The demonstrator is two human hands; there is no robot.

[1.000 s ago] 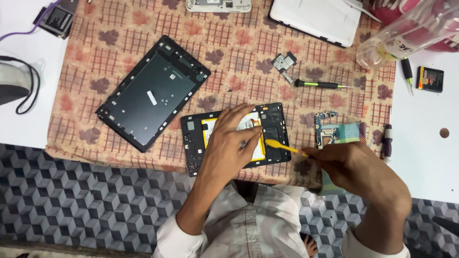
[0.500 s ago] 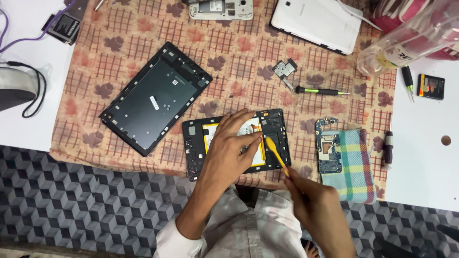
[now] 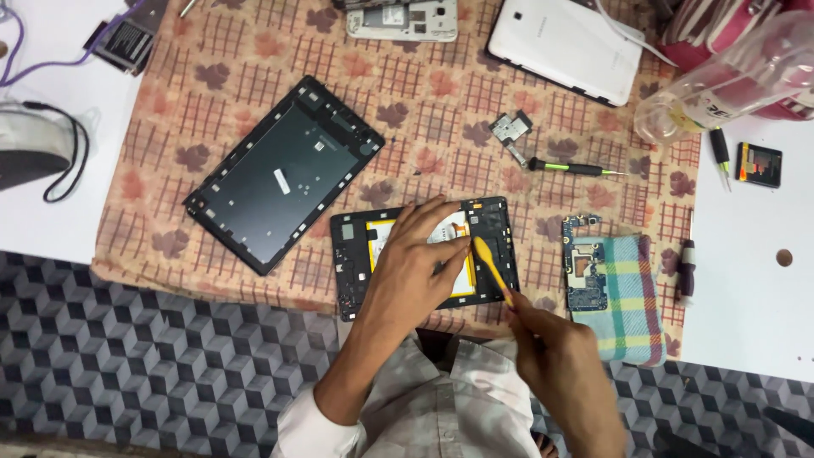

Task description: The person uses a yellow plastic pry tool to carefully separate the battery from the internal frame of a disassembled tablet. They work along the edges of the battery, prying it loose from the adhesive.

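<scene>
My right hand (image 3: pixel 555 356) pinches the lower end of a yellow pry tool (image 3: pixel 492 269), fingers closed tight around it, and the flat tip sits against the right part of the battery (image 3: pixel 462 284) inside the open tablet (image 3: pixel 500 246). My left hand (image 3: pixel 415 271) lies flat over the middle of that tablet, fingers spread a little and pressing down, holding nothing; the fingertips (image 3: pixel 441 210) reach the upper edge of the frame. The tablet lies at the near edge of the cloth (image 3: pixel 424 110), a brown one with leaf prints and checks, straight in front of me.

Up and to the left of it, apart from my hand, I see a black back cover (image 3: pixel 284 174) lying tilted, inner side up. Right of the tablet, near the tool, a circuit board (image 3: pixel 583 263) rests half on a folded plaid towel (image 3: pixel 632 297). Above that lie a small metal part (image 3: pixel 511 129) and a thin screwdriver (image 3: pixel 577 168) with a green band. At the far edge I see a white tablet (image 3: pixel 568 42) face down and a stripped phone frame (image 3: pixel 403 19). A clear plastic bottle (image 3: pixel 729 80) lies on its side at the top right, over the white table (image 3: pixel 746 288)
</scene>
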